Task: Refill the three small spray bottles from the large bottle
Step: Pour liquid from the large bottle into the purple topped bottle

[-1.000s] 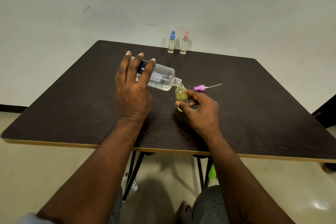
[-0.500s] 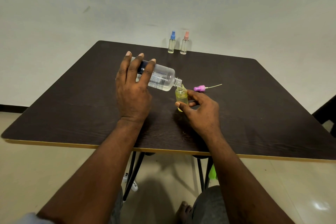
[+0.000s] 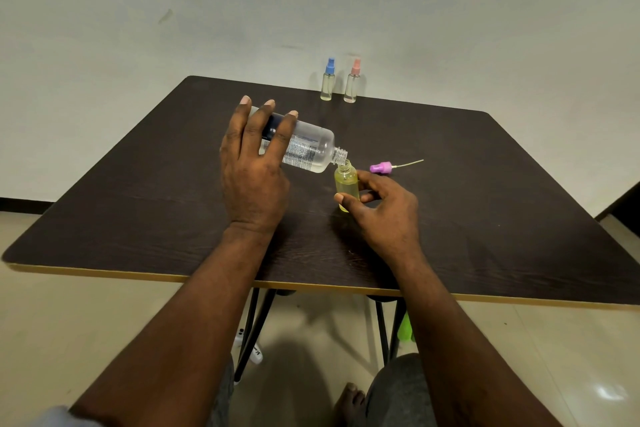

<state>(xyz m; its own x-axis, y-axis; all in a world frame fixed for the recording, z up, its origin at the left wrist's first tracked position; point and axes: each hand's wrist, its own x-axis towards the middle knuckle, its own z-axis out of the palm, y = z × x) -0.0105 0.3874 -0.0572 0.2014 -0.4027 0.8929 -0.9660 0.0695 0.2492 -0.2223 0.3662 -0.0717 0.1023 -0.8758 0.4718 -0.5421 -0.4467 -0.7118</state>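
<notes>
My left hand [image 3: 254, 170] grips the large clear bottle [image 3: 308, 147], tipped almost flat with its open neck over the mouth of a small uncapped bottle [image 3: 345, 182]. That small bottle holds yellowish liquid and stands on the table, held at its base by my right hand [image 3: 384, 215]. Its purple spray cap [image 3: 380, 168] with a thin dip tube lies on the table just right of it. Two more small spray bottles stand capped at the far edge: a blue-capped one [image 3: 328, 81] and a pink-capped one [image 3: 353, 83].
The dark wooden table [image 3: 138, 204] has a pale front edge and stands against a plain wall. Below it are black legs, a white object [image 3: 247, 345] and a green object [image 3: 404, 328] on the tiled floor, and my foot.
</notes>
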